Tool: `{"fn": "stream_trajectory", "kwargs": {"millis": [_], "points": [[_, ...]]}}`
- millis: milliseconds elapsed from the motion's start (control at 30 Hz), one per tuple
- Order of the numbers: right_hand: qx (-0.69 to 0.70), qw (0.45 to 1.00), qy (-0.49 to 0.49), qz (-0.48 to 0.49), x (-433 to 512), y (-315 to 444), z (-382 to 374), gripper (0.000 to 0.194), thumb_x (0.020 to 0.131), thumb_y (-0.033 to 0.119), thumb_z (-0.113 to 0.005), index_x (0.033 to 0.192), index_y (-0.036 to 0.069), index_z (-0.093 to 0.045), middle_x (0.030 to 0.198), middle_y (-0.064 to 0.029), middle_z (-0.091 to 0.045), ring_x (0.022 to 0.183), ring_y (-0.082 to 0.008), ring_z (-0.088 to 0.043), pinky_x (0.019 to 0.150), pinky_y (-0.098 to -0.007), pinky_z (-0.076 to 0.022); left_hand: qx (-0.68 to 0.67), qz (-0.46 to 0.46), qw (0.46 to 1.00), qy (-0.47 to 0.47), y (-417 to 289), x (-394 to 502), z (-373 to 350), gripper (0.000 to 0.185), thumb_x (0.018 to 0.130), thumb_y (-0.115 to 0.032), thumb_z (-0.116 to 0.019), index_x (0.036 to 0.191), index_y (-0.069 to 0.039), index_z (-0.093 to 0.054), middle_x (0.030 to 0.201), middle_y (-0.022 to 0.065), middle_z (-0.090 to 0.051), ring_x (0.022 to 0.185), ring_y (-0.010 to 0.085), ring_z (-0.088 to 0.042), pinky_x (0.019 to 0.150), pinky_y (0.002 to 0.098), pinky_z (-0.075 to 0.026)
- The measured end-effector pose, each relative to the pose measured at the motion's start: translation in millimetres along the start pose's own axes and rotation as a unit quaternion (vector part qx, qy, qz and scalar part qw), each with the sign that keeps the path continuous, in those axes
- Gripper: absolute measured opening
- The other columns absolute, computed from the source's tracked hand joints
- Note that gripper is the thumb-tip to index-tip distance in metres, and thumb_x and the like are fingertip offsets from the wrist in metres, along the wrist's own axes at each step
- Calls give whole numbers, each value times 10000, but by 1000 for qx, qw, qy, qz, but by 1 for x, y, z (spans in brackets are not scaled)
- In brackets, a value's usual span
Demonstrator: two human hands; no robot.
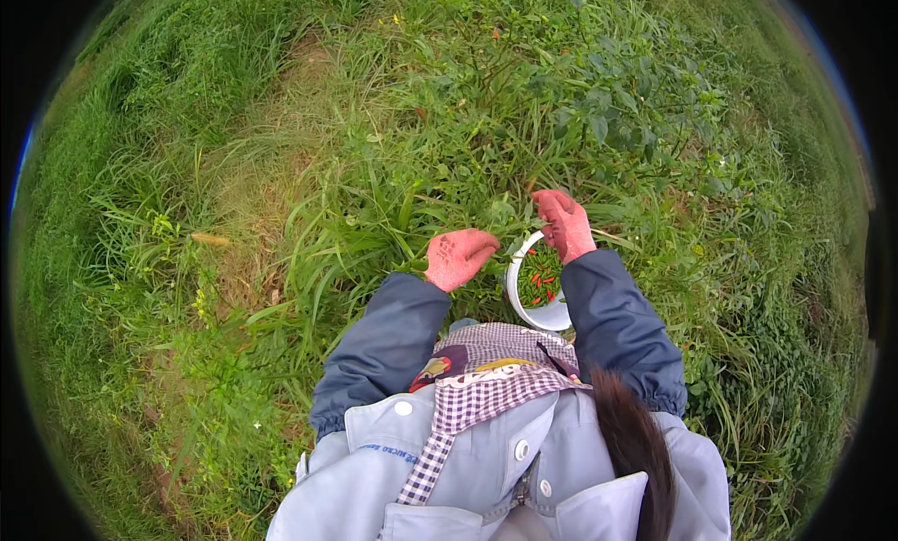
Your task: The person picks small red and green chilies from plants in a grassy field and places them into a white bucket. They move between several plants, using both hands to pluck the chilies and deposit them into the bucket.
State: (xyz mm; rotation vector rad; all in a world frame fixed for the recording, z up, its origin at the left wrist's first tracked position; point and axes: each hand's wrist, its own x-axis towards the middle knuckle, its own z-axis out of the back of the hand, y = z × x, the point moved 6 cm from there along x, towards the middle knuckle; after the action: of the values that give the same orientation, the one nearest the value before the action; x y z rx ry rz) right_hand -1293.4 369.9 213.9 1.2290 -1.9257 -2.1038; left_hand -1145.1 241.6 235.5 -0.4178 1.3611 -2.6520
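Observation:
My left hand [459,258], in a pink glove with a dark sleeve cover, is at the low leaves left of the bucket, fingers bent together. My right hand [565,222], gloved alike, is over the far rim of a white bucket [514,288], fingertips bunched near the foliage. Whether either hand grips anything is too small to tell. In the bucket lie many small green chili peppers with several red ones [541,278]. Just beyond both hands grows a leafy green plant [501,208].
Leafy pepper bushes [617,106] with a few red fruits stand beyond and to the right. Tall grass [337,253] grows on the left, beside dry, flattened grass [245,190]. A checked apron [491,394] hangs at my front, near the bucket.

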Motion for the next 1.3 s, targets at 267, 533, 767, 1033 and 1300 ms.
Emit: {"fn": "stream_trajectory", "kwargs": {"millis": [267, 533, 767, 1033, 1300], "points": [[-198, 966, 153, 56, -2, 6, -21, 291, 851, 290, -620, 1007, 44, -603, 811, 23, -570, 698, -58, -450, 612, -226, -364, -107, 5, 992, 66, -15, 3, -13, 129, 850, -165, -575, 907, -52, -598, 830, 92, -608, 686, 217, -596, 624, 331, -470], [-83, 984, 138, 82, -20, 6, -39, 216, 893, 84, -497, 1092, 66, -576, 635, 16, -523, 429, -42, -328, 398, -226, -237, -490, 364, 792, -32, 18, -8, -20, 290, 913, -303, -506, 1020, -36, -473, 873, 53, -580, 674, 151, -569, 550, 295, -446], [-106, 982, 144, 53, -30, 10, -52, 184, 883, 107, -530, 1049, 63, -597, 650, -9, -553, 463, -71, -420, 419, -247, -314, -501, 281, 817, 49, 11, -1, -8, 333, 892, -282, -545, 1105, -26, -529, 890, 71, -617, 751, 144, -602, 610, 277, -451], [202, 940, 218, -170, -26, -36, -59, 252, 901, 247, -539, 1077, 71, -572, 864, -69, -629, 568, -79, -517, 423, -187, -352, -539, 239, 800, 108, 18, -4, -4, 249, 885, -239, -577, 974, -6, -579, 972, 77, -614, 817, 151, -578, 747, 309, -438], [403, 826, 260, -296, -38, -49, -83, 213, 919, 274, -470, 1038, 123, -564, 785, -70, -601, 512, -144, -483, 440, -235, -391, -460, 207, 863, 31, 20, -13, -3, 155, 868, -155, -597, 949, -24, -591, 900, 38, -582, 812, 113, -520, 768, 274, -401]]}}
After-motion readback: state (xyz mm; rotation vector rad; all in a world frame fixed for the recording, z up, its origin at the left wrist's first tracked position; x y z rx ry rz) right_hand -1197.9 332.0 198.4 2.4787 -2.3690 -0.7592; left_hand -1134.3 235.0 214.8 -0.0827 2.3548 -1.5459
